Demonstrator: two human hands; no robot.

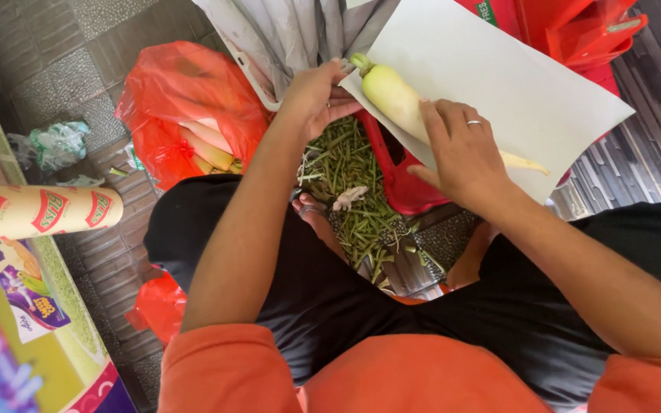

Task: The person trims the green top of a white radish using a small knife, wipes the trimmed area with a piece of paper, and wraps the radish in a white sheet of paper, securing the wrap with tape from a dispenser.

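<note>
A smooth, pale white radish (392, 95) with a green stem end lies on a stiff white sheet (499, 69). The right hand (460, 153) rests flat across its middle, fingers spread. The left hand (315, 95) pinches the sheet's edge just beside the stem. Cut green stalks (346, 176) litter the floor below.

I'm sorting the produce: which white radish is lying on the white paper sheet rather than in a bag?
The radish under the right hand, lying bare on the paper sheet. The other radishes sit inside the red plastic bag at left.
</note>
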